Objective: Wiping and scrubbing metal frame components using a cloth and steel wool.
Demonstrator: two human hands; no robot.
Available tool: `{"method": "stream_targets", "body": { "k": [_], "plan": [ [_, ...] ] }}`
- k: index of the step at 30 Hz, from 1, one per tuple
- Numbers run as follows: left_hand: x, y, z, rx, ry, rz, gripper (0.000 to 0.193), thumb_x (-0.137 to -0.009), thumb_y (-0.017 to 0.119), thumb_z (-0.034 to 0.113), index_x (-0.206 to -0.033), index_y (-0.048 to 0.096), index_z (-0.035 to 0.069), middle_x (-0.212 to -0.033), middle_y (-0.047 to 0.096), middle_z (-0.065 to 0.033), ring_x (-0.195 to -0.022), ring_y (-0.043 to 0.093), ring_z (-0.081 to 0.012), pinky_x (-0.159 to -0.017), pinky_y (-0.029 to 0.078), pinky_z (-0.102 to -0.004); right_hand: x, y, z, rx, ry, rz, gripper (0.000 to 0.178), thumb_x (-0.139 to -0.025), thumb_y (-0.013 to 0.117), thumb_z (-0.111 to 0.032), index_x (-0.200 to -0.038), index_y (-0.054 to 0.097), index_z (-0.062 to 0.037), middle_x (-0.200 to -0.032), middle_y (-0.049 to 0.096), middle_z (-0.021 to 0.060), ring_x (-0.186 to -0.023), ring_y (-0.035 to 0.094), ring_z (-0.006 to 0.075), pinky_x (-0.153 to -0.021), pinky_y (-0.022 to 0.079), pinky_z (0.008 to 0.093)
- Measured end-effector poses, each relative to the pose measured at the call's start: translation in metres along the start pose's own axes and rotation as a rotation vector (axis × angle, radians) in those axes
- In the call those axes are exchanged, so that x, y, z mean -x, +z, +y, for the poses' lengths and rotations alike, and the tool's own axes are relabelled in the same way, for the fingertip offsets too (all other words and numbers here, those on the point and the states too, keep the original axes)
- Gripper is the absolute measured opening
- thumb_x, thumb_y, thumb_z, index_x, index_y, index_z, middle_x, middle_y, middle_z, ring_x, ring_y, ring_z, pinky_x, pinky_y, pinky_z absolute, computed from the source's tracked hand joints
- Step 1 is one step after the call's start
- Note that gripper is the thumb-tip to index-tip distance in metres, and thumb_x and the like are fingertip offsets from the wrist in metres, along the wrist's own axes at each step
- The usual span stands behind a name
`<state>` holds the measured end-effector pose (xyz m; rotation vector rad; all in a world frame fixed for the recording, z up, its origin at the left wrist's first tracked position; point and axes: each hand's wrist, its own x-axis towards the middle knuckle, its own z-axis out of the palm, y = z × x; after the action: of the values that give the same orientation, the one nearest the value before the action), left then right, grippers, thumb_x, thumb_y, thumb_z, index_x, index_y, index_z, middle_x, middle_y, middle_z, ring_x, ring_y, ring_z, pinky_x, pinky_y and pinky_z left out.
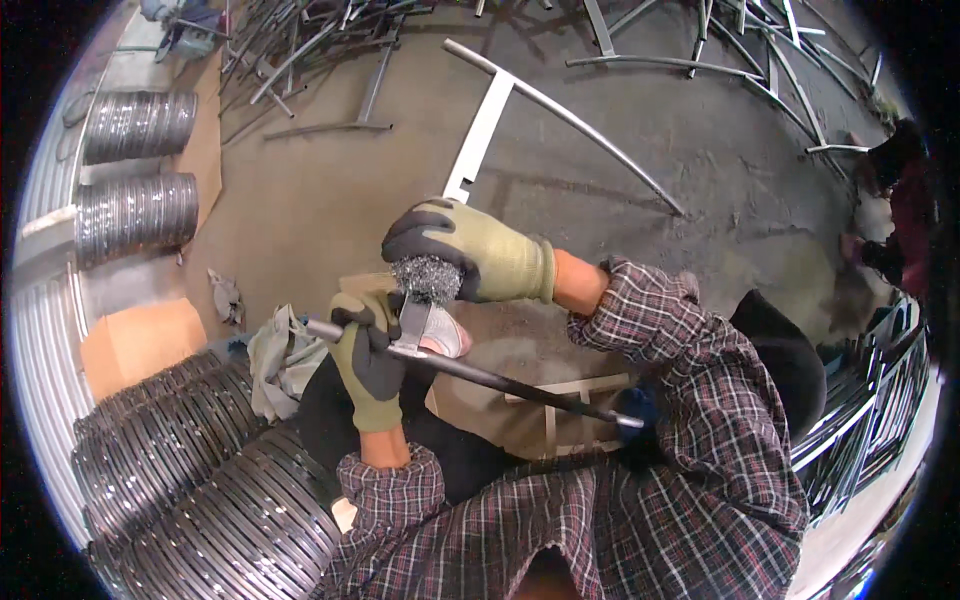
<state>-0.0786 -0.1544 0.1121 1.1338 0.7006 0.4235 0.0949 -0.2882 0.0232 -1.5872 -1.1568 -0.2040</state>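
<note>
A grey metal frame (485,138), made of two round tubes joined by a flat crossbar, stretches from my lap out over the floor. My left hand (372,350), in a green and dark grey glove, is closed round the near tube where it meets the crossbar. A wad of steel wool (428,279) is gripped in my gloved right hand (475,250) and pressed against the crossbar, hiding part of it. The near tube (500,382) slants down to the right, and the far tube (600,145) reaches the floor ahead.
Bundles of dark curved metal bars (210,510) are stacked at the left, beside cardboard (143,347) and a pale cloth (285,365). More metal frames (370,85) lie heaped on the floor (330,190) ahead. Thin metal bars (865,410) and another person (905,215) are at the right.
</note>
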Motion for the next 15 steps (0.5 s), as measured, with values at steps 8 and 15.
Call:
{"method": "stream_targets", "body": {
  "k": [8,15],
  "plan": [
    [-0.013,0.007,-0.001,-0.033,0.167,-0.462,0.01,-0.094,0.049,0.009,-0.086,0.045,0.011,-0.064,0.034,0.0001,-0.063,0.035,-0.0137,-0.079,0.041,-0.0299,-0.048,-0.062,0.146,-0.019,0.545,0.468,0.022,-0.082,0.066,-0.005,-0.103,0.063,-0.0006,-0.085,0.07,0.0173,-0.078,0.07,0.03,-0.072,0.055,0.0391],
    [0.001,-0.007,0.01,0.001,0.124,-0.271,0.011,-0.093,0.047,0.006,-0.084,0.042,0.01,-0.06,0.034,-0.0009,-0.06,0.036,-0.0139,-0.075,0.04,-0.0307,-0.009,0.018,0.035,0.156,-0.121,0.14,0.042,-0.075,0.067,-0.011,-0.115,0.059,-0.0025,-0.122,0.056,0.0206,-0.118,0.054,0.0362,-0.102,0.044,0.0436]
  ]
}}
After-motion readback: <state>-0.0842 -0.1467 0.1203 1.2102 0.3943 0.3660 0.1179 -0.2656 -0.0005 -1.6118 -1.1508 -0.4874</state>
